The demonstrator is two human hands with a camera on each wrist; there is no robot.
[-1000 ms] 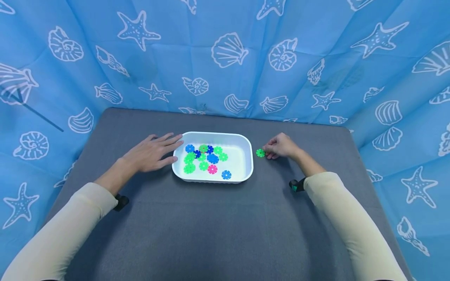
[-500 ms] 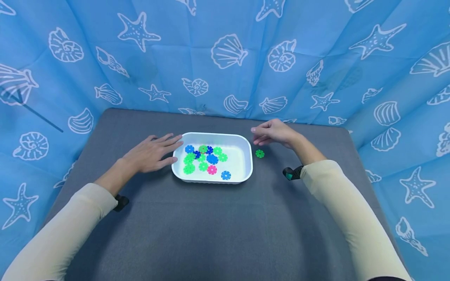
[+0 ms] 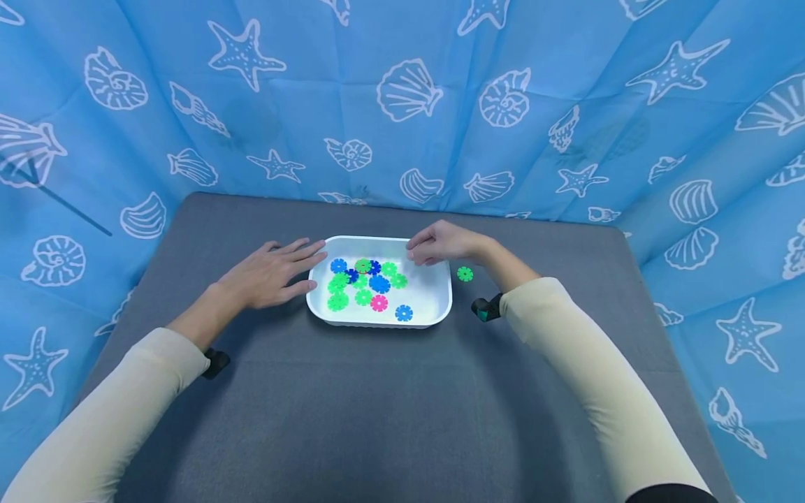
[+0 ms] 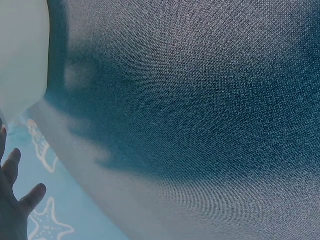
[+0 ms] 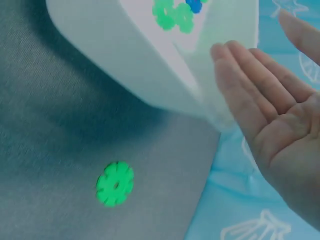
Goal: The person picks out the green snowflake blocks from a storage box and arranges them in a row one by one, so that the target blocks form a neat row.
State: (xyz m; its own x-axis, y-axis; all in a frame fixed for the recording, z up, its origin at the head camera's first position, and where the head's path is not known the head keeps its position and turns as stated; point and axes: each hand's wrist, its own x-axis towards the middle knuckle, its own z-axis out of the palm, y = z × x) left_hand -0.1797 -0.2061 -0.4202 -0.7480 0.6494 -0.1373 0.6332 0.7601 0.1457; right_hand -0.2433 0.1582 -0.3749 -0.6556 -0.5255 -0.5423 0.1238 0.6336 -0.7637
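Table, grey [image 3: 402,412]: bears one white tray [image 3: 430,292], far half; one green notched disc [image 3: 465,274], just right of tray.

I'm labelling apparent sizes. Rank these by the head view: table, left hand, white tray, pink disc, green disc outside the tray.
1. Table
2. White tray
3. Left hand
4. Pink disc and outside green disc: too alike to rank apart.

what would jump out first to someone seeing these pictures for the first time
Probably the bright green, blue and pink notched discs inside the white tray, with the left hand at its left end and the right hand over its right part. Next, a lone green disc on the grey table, just right of the tray. Behind everything hangs a blue curtain with white shells and starfish.
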